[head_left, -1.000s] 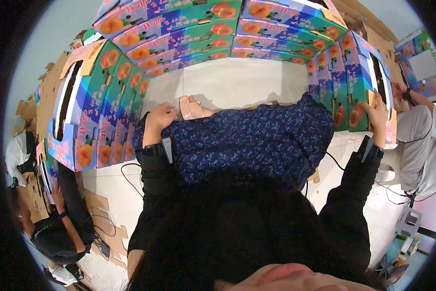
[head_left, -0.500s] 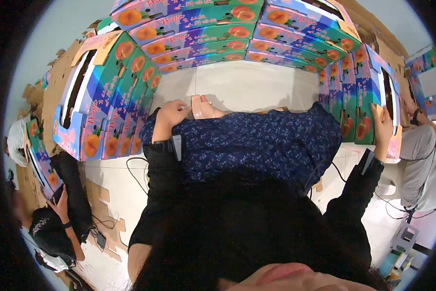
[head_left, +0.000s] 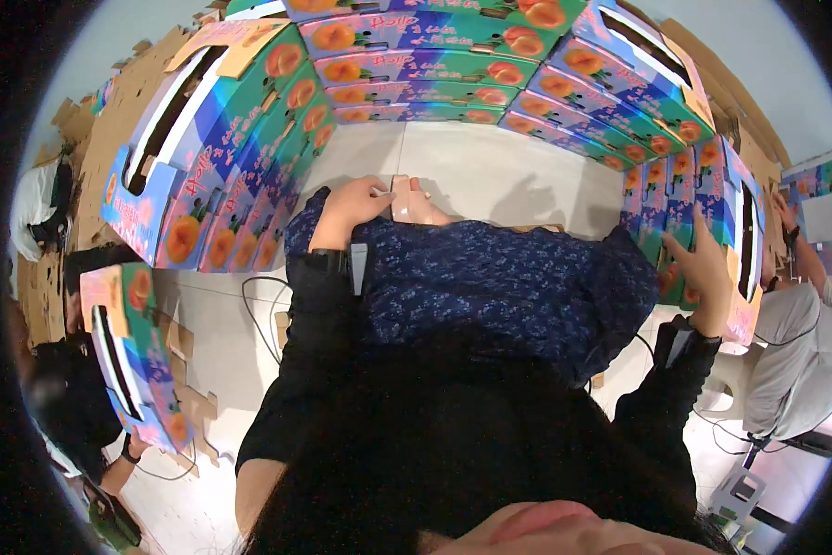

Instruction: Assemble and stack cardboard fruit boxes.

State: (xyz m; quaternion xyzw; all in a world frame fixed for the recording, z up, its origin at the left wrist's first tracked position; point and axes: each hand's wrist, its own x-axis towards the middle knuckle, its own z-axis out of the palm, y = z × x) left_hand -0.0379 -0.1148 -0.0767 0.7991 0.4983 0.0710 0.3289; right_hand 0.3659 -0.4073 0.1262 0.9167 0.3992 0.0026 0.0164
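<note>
Admittedly, the right hand (head_left: 706, 273) (contact unclear) partly hides the stacked boxes (head_left: 680, 196).

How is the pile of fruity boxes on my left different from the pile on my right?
The left pile looks bigger in the picture; the right pile looks smaller.
The right hand hides part of the right pile; no hand covers the left pile.
The left pile's dark slot slants, while the right pile's slot looks nearly upright.
Both have fruit pictures, blue and green.
</note>
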